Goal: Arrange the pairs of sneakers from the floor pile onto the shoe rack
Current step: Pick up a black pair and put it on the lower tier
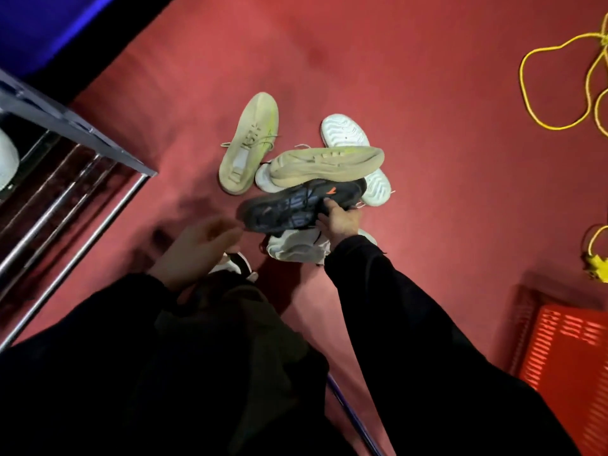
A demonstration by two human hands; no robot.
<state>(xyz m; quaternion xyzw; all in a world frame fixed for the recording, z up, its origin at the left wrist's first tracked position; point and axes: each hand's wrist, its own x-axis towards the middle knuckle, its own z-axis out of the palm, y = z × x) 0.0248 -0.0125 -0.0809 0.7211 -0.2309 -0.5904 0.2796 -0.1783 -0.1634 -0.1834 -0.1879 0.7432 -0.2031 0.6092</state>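
While the right hand (339, 220) grips a black sneaker (296, 205) over red carpet (427, 126), the blurred left hand (200, 248) hangs open beside the metal shoe rack (75, 205).

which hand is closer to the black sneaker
Right. The right hand is gripping the black sneaker at its side; the left hand hovers open just short of its toe.

Single head view, steeply downward, close over floor (427, 93); left edge blurred.

Left hand (197, 248) motion-blurred, white sneaker (296, 246) half-hidden under black sneaker (296, 207), shoe rack (75, 192) cut off at left edge.
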